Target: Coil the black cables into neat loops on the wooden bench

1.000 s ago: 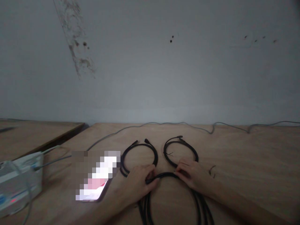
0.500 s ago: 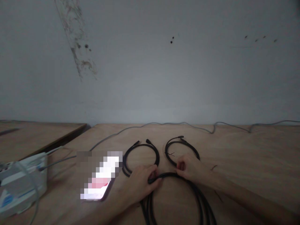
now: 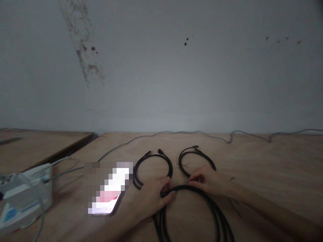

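A large coil of black cable [image 3: 217, 210] lies at the bottom centre of the wooden table. My left hand [image 3: 153, 196] is closed round its upper left part, thumb below and fingers above. Just above the top of this coil is my right hand [image 3: 205, 179], its thumb and fingertips pinched together; what they hold, if anything, is too small to make out. Two smaller black coils lie behind: the left one [image 3: 136, 168] close to my left fingers, the right one [image 3: 208, 159] partly hidden by my right hand.
A lit phone [image 3: 111, 191] with a blurred screen lies left of my left hand. White power strips [image 3: 27, 198] sit at the far left. A thin grey cable [image 3: 141, 136] runs along the back by the wall. Small dark ties [image 3: 236, 208] lie near my right forearm.
My right hand has shifted slightly, and its fingertips now point left, closer together, above the large coil. My left hand keeps its grip. The view has moved a little.
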`<state>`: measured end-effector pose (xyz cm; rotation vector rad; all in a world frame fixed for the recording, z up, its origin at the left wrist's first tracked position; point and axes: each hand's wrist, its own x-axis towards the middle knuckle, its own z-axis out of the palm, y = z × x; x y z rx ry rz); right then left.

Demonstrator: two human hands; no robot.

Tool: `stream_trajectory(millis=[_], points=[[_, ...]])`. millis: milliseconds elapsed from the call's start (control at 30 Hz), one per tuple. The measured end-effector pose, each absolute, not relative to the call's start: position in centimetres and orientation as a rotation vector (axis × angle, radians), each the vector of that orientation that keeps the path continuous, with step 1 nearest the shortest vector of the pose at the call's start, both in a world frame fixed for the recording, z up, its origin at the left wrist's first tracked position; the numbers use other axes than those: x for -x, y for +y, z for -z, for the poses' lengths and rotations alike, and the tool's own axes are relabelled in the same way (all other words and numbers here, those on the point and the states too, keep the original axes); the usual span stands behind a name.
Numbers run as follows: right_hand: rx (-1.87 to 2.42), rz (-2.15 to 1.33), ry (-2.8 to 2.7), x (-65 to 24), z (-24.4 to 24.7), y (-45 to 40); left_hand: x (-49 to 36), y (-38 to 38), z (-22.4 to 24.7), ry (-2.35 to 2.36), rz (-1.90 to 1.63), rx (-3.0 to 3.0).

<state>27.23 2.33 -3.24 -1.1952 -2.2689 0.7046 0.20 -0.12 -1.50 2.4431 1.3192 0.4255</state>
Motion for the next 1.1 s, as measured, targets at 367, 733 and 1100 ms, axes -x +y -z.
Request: stream_trajectory(millis=[367, 733, 1100], points=[[1.009, -0.508, -2.324, -29.0, 4.8, 1.3, -0.3, -0.4, 1.1, 1.315, -0.427, -2.441], [0.848, -0.438, -2.589, -28.2, 2.9, 2.7, -0.2, -0.2, 1.1, 1.316, -0.426, -2.448], [0.912, -0.218, -2.808, -27.6, 0.3, 3.3, -0.1, -0.2, 1.6, 1.329, -0.425, -2.464]])
